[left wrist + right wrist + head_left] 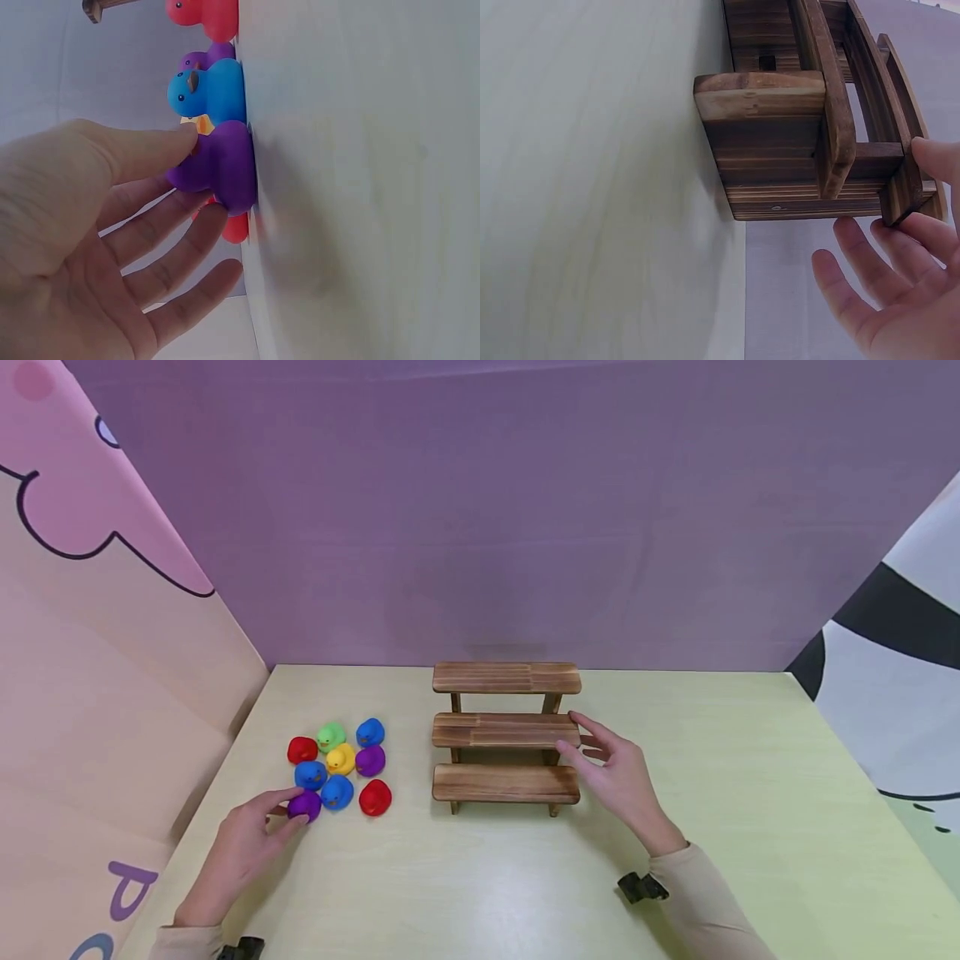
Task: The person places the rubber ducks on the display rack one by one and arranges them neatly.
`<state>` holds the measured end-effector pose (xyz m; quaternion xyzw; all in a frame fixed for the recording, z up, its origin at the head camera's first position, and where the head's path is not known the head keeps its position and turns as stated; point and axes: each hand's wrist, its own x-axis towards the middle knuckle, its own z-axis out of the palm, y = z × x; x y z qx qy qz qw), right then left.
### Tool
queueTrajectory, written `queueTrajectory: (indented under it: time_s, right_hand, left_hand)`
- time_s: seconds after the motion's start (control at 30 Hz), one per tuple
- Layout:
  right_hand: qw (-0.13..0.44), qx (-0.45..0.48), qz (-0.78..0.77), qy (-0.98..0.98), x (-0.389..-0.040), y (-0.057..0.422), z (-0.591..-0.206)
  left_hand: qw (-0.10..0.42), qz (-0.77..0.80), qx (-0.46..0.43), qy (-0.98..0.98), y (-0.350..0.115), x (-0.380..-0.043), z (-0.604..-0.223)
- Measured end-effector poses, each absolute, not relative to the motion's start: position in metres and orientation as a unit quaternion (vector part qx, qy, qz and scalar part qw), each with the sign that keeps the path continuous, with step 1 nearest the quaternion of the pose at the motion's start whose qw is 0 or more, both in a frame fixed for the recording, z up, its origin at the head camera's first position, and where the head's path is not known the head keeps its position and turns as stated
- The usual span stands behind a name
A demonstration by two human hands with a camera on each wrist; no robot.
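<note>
In the head view, my left hand (243,843) pinches a purple rubber duck (303,806) at the near left of a cluster of ducks. The left wrist view shows the thumb on this purple duck's (234,169) head and fingertips at its other side; it stands on the tabletop. My right hand (615,768) grips the right end of the middle step of a three-tier wooden stand (506,783), thumb at the front edge and index finger at the back. Up close in the right wrist view, the hand's (907,285) other fingers spread below the wooden stand's (765,142) end.
Blue ducks (337,792), red ducks (375,797), a yellow duck (341,759), a green duck (331,737) and another purple duck (370,761) stand close together left of the stand. A purple backdrop (510,527) rises behind the pale table (712,777), with printed panels at both sides.
</note>
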<state>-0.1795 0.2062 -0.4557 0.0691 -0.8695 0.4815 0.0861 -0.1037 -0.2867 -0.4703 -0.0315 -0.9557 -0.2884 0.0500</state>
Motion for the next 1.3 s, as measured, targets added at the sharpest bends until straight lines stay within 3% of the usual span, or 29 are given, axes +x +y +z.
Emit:
queueTrajectory:
  time_s: [0.47, 1.3]
  right_hand:
    - [0.087, 0.069, 0.52, -0.847, -0.18, 0.207, -0.457]
    - [0.093, 0.063, 0.516, -0.849, -0.18, 0.208, -0.459]
  left_hand:
    - [0.077, -0.264, -0.037, -0.961, -0.286, -0.104, -0.465]
    - [0.2, -0.265, -0.114, -0.936, -0.248, -0.119, -0.419]
